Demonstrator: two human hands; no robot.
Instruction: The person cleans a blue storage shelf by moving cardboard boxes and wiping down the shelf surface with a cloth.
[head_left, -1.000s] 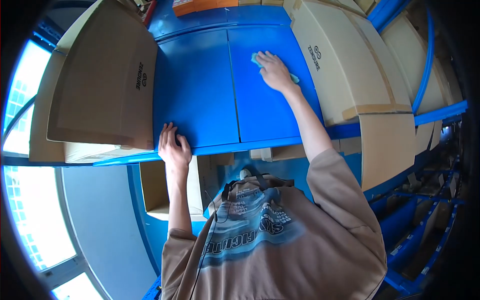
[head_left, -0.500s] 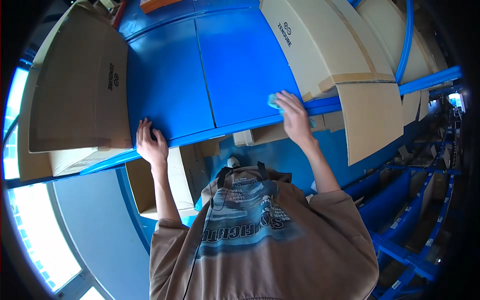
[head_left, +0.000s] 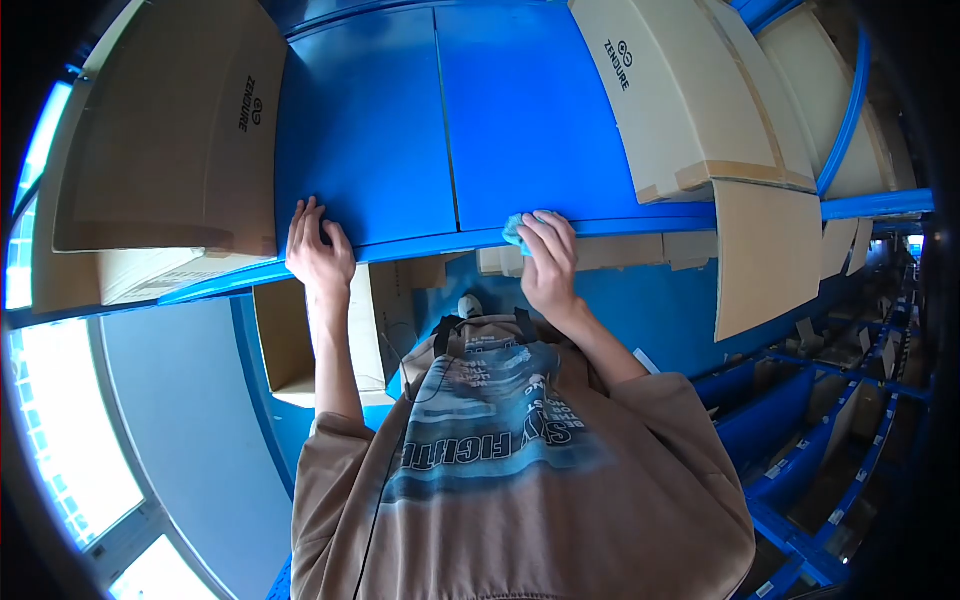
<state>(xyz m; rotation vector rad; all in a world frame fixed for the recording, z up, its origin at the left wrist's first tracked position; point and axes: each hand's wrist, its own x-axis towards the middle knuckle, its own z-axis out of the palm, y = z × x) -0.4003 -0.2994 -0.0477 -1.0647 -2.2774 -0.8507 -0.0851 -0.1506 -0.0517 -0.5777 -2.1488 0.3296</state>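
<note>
My right hand (head_left: 550,262) grips a crumpled light-blue cloth (head_left: 514,234) at the front edge of a blue shelf (head_left: 540,120), a little right of the seam between its two panels. My left hand (head_left: 320,250) rests on the same front edge further left, fingers apart and lying on the panel, holding nothing. Beside it stands a tall cardboard box (head_left: 180,140) marked ZENDURE. Another ZENDURE cardboard box (head_left: 690,90) stands to the right of my right hand, on the shelf.
A cardboard flap (head_left: 765,260) hangs down from the right box past the shelf edge. Below the shelf is an open cardboard box (head_left: 335,345). Blue racking (head_left: 800,440) with several compartments runs along the lower right. A bright window (head_left: 80,430) is at the left.
My right hand has moved left along the shelf edge with the cloth, away from the right box and nearer the seam. The left hand stays near the left box. The view has shifted slightly.
</note>
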